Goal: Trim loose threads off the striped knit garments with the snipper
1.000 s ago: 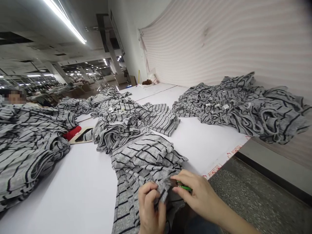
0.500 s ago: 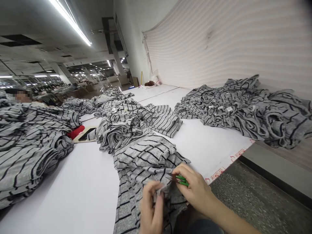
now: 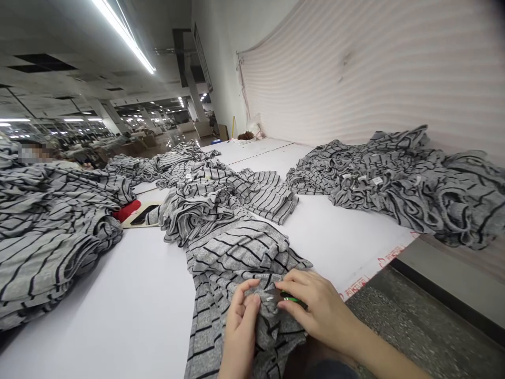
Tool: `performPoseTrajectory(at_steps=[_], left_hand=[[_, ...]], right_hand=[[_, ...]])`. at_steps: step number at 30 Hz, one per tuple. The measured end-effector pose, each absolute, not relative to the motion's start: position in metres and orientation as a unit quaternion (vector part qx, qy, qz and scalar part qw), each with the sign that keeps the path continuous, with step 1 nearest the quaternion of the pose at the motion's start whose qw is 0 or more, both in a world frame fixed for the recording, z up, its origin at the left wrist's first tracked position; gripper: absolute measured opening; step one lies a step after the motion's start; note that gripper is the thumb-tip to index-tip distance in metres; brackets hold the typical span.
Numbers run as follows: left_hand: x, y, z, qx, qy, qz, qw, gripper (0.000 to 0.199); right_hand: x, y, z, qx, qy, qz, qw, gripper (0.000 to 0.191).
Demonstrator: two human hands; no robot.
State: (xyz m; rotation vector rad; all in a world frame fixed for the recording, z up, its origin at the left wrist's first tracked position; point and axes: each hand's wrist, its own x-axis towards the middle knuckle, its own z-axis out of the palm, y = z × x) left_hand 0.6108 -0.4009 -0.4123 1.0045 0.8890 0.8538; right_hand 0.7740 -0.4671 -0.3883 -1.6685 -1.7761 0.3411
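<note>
The right hand holds small metal snips with green handles, its grip closed around the handles and the dark blades pointing toward the left hand. The left hand is at the grey knit garment with black stripes, thumb and forefinger curled near each other just beside the blades; whether cloth is caught in that grip cannot be told. The garment lies at the near edge of the white tabletop, under and around both hands, and runs back to a bunched heap of the same striped cloth.

A large layered pile of grey striped garments lies at the left, and a crumpled pile of grey striped garments with small white labels at the right, partly beyond the tabletop's edge. Between the left pile and the bunched heap are a bright red cloth item and a flat black object on a cream-coloured board. A pale pink-and-white striped sheet hangs behind the right pile. Beyond the left pile, a person is partly visible.
</note>
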Motion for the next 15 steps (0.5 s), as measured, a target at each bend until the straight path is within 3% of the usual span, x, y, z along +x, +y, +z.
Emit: performPoseTrajectory(at_steps=[5, 10, 12, 15], left_hand=[[0.609, -0.398, -0.413, 0.439, 0.395, 0.370, 0.717, 0.045], [0.608, -0.398, -0.414, 0.470, 0.397, 0.351, 0.706, 0.043], [0.608, -0.400, -0.416, 0.539, 0.394, 0.360, 0.652, 0.035], [0.605, -0.401, -0.422, 0.714, 0.340, 0.435, 0.431, 0.006]], right_hand=[[0.773, -0.464, -0.390, -0.637, -0.682, 0.122, 0.337, 0.016], [0.778, -0.463, -0.398, -0.649, -0.627, 0.179, 0.393, 0.018], [0.780, -0.461, -0.401, -0.653, -0.605, 0.217, 0.401, 0.026], [0.781, -0.459, -0.403, -0.651, -0.606, 0.237, 0.391, 0.017]])
